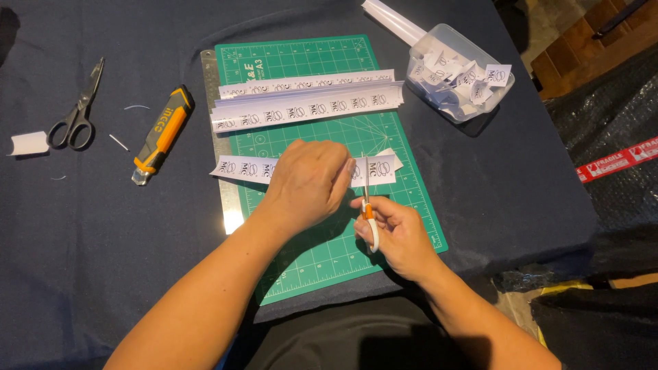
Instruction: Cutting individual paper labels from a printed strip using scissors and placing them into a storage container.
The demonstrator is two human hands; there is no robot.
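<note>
Nearest the camera, two bare forearms reach up from the bottom of the frame to the middle, where the hands meet over a green cutting mat [322,260]. The right hand [397,233] is closed around the orange-and-white handles of a small pair of scissors [368,199], blades pointing up the frame and set against a printed paper strip [243,168] that runs across the centre. The left hand [308,181] is clamped on that strip, fingers folded over it just left of the blades, so a short printed end [382,168] sticks out to the right of the cut line. It looks like the snipping step, one label being parted from the strip; the next move would call for the blades to close squarely between two printed marks while the left hand holds the paper taut. Above, in the upper middle, lies a stack of uncut strips [308,103], with a steel ruler [218,147] along the mat's left edge. In the upper right a clear plastic tub [480,109] holds loose cut labels. Left of the mat on the dark cloth tabletop [82,233] rest an orange-and-black utility knife [161,133], larger grey scissors [77,109] and a small white paper piece [29,143] at the far left.
</note>
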